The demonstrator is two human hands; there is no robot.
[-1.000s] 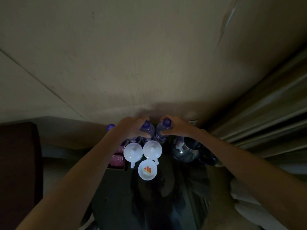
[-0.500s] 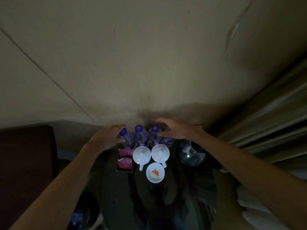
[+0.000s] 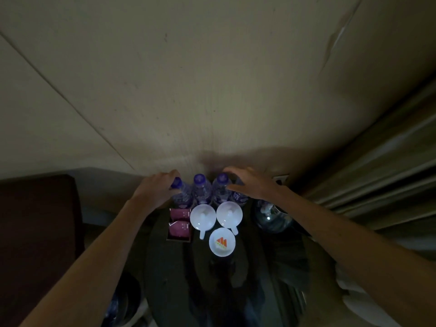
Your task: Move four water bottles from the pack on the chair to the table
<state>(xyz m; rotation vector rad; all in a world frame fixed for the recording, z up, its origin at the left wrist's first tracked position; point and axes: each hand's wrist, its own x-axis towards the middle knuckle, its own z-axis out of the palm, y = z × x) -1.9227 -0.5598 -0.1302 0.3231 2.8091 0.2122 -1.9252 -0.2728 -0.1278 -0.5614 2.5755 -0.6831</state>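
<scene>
Four clear water bottles with purple caps stand in a row at the far edge of the dark round table (image 3: 212, 291), against the wall. My left hand (image 3: 155, 190) curls around the neck of the leftmost bottle (image 3: 181, 198). The two middle bottles (image 3: 201, 192) (image 3: 220, 190) stand untouched between my hands. My right hand (image 3: 252, 185) is cupped over the top of the rightmost bottle (image 3: 239, 198), hiding its cap. The room is dim.
Just in front of the bottles sit two white cups (image 3: 203, 217) (image 3: 229, 213), a white dish with an orange logo (image 3: 221, 241) and a box of pink sachets (image 3: 179, 224). A glass kettle (image 3: 271, 215) stands at the right. Dark chair (image 3: 35, 232) left, curtain (image 3: 377, 173) right.
My hands let go of the two middle bottles and moved apart to the outer ones. All four bottles now stand in a row.
</scene>
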